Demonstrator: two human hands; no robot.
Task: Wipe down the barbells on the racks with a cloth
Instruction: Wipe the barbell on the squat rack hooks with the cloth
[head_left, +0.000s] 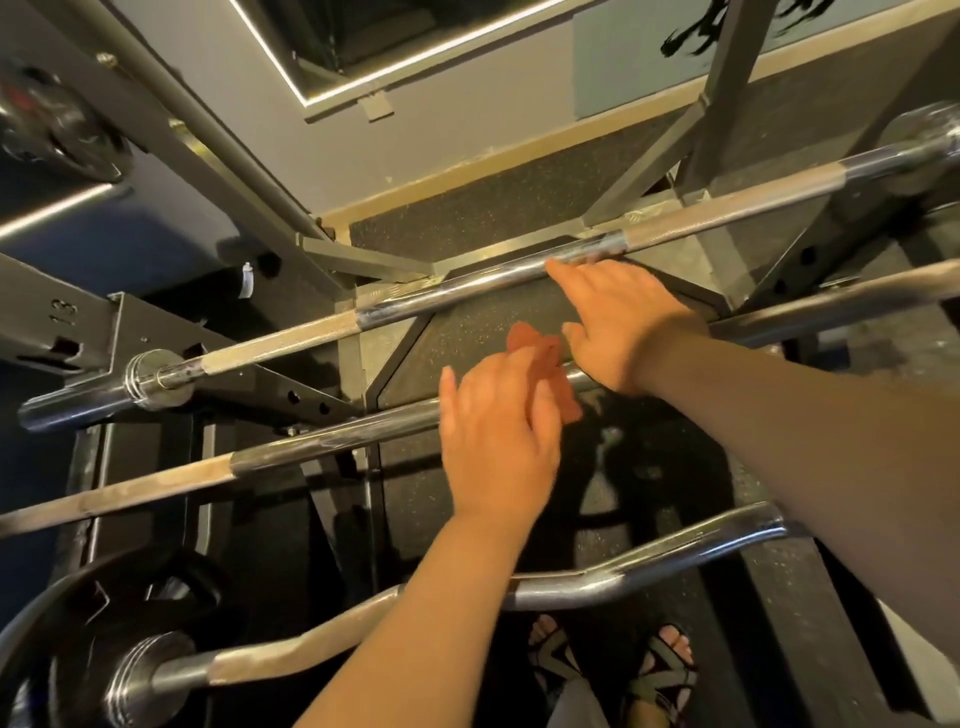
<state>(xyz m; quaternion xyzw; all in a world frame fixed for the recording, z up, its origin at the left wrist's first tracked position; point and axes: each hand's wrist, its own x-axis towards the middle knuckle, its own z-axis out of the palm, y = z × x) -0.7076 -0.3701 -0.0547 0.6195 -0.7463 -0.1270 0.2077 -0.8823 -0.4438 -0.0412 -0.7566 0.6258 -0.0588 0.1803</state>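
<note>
The left hand (498, 441) lies over the middle barbell (322, 447). Its fingers are curled around an orange cloth (540, 353), which it holds against the bar. The cloth bunches out past the fingertips toward 1 o'clock, close to the right thumb; whether they touch is not clear. The left thumb sticks up at 11 o'clock, clear of the cloth.

The right hand (628, 322) sits at 1 o'clock from the left hand with its fingers stretched out and holding nothing. Its forefinger tip touches the smooth chrome centre of the upper barbell (467, 286). The right forearm crosses over the middle barbell.

Both straight bars run from 8 o'clock to 2 o'clock across the grey rack (31, 322), the upper one ending in a collar and sleeve on the left. Toward 6 o'clock a bent curl bar (675, 553) passes under the left forearm, and a black weight plate (93, 613) sits on its end at 7 o'clock. Below lies speckled rubber floor (493, 208), with the person's sandalled feet (670, 670) at 5 o'clock.
</note>
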